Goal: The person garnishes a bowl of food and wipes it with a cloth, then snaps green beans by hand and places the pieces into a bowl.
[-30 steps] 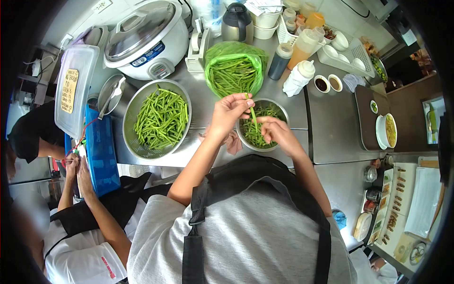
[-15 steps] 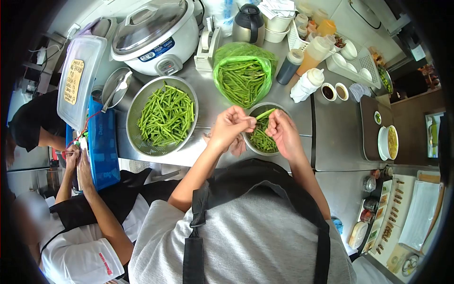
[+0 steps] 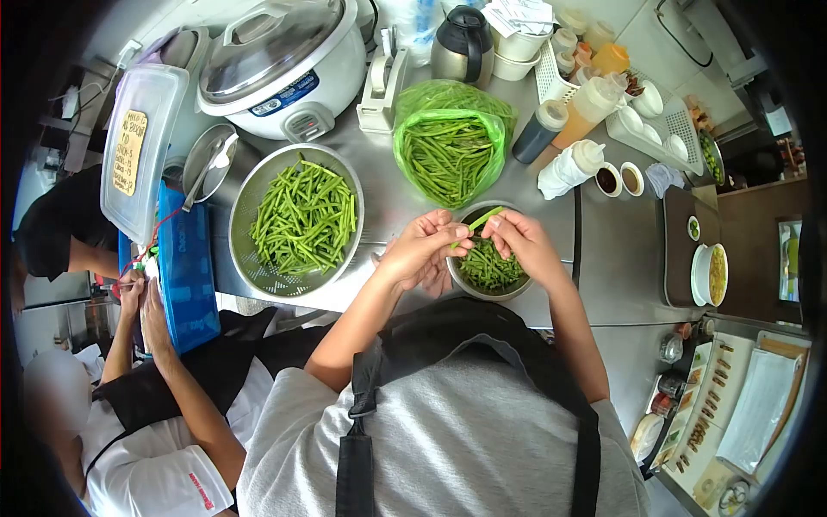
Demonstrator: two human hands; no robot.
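Observation:
A green bean point(image 3: 488, 217) is pinched between the fingertips of my left hand point(image 3: 424, 252) and my right hand point(image 3: 525, 245), slanting up to the right. Both hands are closed, above the near side of a metal bowl point(image 3: 498, 296) that holds short green bean pieces point(image 3: 491, 269). Just behind the bowl, an open green plastic bag point(image 3: 501, 159) is full of long green beans point(image 3: 448, 155). To the left stands a perforated metal colander point(image 3: 239, 226) with cut green beans point(image 3: 303, 215) heaped in it.
A rice cooker point(image 3: 284, 77), tape dispenser point(image 3: 384, 95) and thermos point(image 3: 463, 47) line the back. Sauce bottles point(image 3: 540, 131) and two sauce cups point(image 3: 608, 179) stand right of the bag. At left, a co-worker's hands point(image 3: 148, 302) are at a blue bin point(image 3: 191, 276).
My hands have come closer together, with the right hand moving left onto the bean. The bean now sits slightly lower. The view has shifted a little.

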